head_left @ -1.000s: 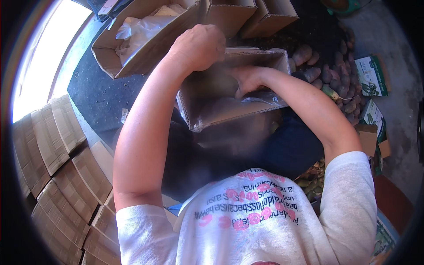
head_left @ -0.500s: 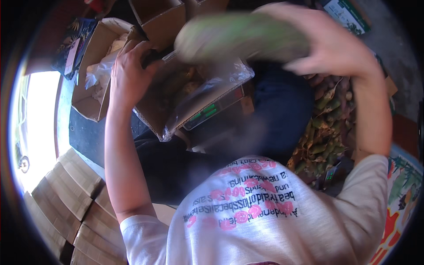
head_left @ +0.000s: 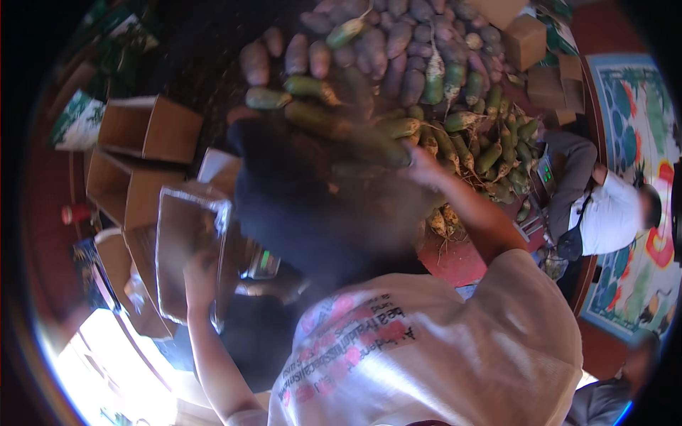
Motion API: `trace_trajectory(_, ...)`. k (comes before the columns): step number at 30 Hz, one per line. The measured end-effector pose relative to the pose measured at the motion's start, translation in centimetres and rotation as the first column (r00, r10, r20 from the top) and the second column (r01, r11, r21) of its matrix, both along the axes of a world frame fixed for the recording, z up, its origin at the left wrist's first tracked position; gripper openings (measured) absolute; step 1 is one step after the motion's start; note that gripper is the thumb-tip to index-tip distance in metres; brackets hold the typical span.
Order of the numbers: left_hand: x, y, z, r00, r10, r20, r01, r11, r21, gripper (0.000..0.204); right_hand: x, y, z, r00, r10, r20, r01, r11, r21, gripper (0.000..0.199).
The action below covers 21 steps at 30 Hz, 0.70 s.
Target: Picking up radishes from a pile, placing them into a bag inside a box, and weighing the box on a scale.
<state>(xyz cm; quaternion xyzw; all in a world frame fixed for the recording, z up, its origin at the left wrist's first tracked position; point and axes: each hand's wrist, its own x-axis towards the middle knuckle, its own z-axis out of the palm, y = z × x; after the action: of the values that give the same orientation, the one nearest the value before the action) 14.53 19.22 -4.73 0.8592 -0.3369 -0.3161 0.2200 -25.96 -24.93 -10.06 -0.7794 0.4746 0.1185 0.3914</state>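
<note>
My right hand (head_left: pixel 420 167) is stretched out to the right of my knees, closed around the end of a long green radish (head_left: pixel 383 148). Motion blurs both. Below and behind that radish lies a heap of green radishes (head_left: pixel 490 156), some with pale roots. My left hand (head_left: pixel 200 273) is at the near side of an open cardboard box (head_left: pixel 174 234) lined with clear plastic. Its fingers are smeared by motion, so their grip does not show. The box's contents are too blurred to make out. Under its right side a scale (head_left: pixel 266 264) shows a green-lit display.
Purple-skinned root vegetables (head_left: pixel 383 46) are spread at the far side. Empty cardboard boxes (head_left: pixel 170 131) are stacked at the left. A seated person (head_left: pixel 604 213) in a white top is at the right, near another lit scale (head_left: pixel 545 172). Small cartons (head_left: pixel 526 41) stand far right.
My view has swung to the right and outward, bringing the heaps into sight. My right hand has moved from above the box to the radish heap. My left hand stays by the box.
</note>
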Motion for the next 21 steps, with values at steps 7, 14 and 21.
trace_trajectory(7, -2.8, -1.1, 2.3, 0.990, 0.045, 0.136, -0.038, 0.998, -0.057, 0.012, -5.7, 1.1, -5.6, 0.888, 0.390, -0.245, -0.431, 0.892, -0.139, 0.099)
trace_trajectory(14, -4.5, -1.6, 4.8, 0.974, 0.004, 0.227, -0.008, 1.000, 0.018, 0.006, -6.8, 1.9, -9.5, 0.773, 0.489, -0.405, -0.602, 0.767, -0.222, 0.103)
trace_trajectory(21, -6.8, -3.6, 4.8, 0.973, 0.043, 0.228, -0.082, 0.983, 0.166, 0.014, -6.6, 2.3, -7.9, 0.898, 0.346, -0.270, -0.409, 0.884, -0.227, 0.088)
